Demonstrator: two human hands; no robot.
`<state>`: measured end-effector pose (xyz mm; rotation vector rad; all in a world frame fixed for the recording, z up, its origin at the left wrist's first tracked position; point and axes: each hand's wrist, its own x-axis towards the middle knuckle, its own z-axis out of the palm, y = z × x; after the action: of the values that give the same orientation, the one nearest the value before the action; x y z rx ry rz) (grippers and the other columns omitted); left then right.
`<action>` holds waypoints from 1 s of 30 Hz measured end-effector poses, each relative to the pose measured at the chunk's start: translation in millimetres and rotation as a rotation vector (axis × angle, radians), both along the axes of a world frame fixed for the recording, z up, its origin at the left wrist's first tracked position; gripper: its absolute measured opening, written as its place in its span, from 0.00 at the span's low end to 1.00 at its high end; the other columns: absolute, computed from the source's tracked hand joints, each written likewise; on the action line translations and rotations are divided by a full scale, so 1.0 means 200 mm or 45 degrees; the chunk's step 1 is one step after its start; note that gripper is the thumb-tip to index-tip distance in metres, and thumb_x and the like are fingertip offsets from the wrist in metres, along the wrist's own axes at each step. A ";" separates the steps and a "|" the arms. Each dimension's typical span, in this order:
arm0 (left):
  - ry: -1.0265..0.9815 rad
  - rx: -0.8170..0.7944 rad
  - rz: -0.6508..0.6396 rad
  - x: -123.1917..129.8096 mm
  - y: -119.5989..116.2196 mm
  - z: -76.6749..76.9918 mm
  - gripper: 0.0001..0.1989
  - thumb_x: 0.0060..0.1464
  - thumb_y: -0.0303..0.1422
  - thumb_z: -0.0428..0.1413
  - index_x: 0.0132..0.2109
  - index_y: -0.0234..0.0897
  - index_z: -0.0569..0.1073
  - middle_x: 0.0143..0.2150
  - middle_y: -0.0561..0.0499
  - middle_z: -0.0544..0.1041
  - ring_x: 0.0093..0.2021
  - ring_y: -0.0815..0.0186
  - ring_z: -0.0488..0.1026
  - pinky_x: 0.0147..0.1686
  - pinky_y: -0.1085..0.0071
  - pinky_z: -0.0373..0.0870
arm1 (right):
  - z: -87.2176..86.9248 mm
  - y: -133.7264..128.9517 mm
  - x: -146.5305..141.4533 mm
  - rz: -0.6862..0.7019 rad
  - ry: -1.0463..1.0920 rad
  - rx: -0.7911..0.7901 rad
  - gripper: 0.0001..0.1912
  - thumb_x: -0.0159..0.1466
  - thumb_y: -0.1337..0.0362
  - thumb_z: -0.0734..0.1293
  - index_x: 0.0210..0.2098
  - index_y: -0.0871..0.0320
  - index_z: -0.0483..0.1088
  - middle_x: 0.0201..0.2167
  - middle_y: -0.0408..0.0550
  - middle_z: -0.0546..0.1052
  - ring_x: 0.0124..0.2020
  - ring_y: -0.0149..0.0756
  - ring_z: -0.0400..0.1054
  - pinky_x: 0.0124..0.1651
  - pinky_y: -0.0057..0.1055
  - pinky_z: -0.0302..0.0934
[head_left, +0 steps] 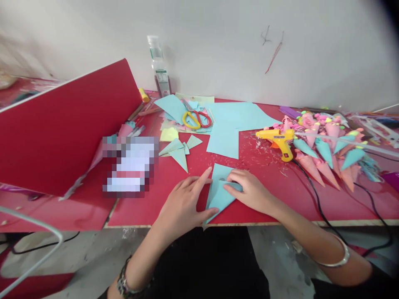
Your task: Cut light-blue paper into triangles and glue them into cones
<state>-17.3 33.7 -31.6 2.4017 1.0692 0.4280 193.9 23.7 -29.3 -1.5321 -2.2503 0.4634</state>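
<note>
A light blue paper sheet (216, 195) lies near the table's front edge, its right side folded over toward the left. My right hand (247, 189) pinches the folded flap from the right. Along the paper's left edge rests my left hand (185, 203), fingers stretched out and thumb at the lower corner. Beyond my hands are more blue paper sheets (222, 139) and scissors (197, 119) with yellow and red handles, on a heap of scraps. Green paper pieces (178, 151) lie to the left.
A yellow glue gun (277, 141) with a black cord sits at right, beside a pile of pink and blue paper cones (330, 149). A blurred-out phone (132, 166) and a tilted red board (75, 128) are at left. A bottle (160, 72) stands against the wall.
</note>
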 end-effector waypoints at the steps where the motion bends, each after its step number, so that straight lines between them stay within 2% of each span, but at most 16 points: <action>1: 0.004 0.003 0.000 0.00 0.00 0.00 0.41 0.50 0.41 0.55 0.64 0.47 0.38 0.54 0.52 0.67 0.53 0.58 0.61 0.51 0.61 0.58 | -0.01 0.00 -0.01 -0.021 0.001 0.015 0.09 0.61 0.64 0.60 0.26 0.58 0.62 0.25 0.43 0.67 0.30 0.32 0.62 0.34 0.27 0.53; 9: 0.033 0.022 0.008 0.00 0.01 -0.01 0.38 0.51 0.40 0.54 0.63 0.47 0.41 0.56 0.52 0.65 0.54 0.59 0.60 0.52 0.61 0.58 | -0.04 0.01 -0.01 -0.047 -0.025 0.075 0.07 0.61 0.65 0.60 0.26 0.57 0.60 0.24 0.42 0.68 0.27 0.31 0.61 0.32 0.28 0.51; 20: 0.091 0.058 -0.055 -0.01 0.02 -0.01 0.33 0.51 0.43 0.54 0.61 0.45 0.50 0.56 0.49 0.64 0.55 0.59 0.60 0.53 0.61 0.57 | -0.07 0.00 -0.01 -0.065 -0.035 0.104 0.06 0.62 0.65 0.57 0.28 0.57 0.59 0.25 0.44 0.69 0.28 0.32 0.62 0.33 0.29 0.52; 30: 0.118 0.035 -0.054 -0.02 0.02 -0.01 0.36 0.49 0.45 0.54 0.62 0.45 0.48 0.56 0.50 0.64 0.55 0.59 0.59 0.53 0.62 0.57 | -0.07 0.01 -0.02 -0.050 -0.096 0.143 0.06 0.62 0.68 0.57 0.27 0.57 0.58 0.25 0.44 0.68 0.28 0.33 0.62 0.32 0.29 0.50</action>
<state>-20.7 38.5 -34.5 2.4849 1.0561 0.3214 190.7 24.9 -43.6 -1.5574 -2.2570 0.2670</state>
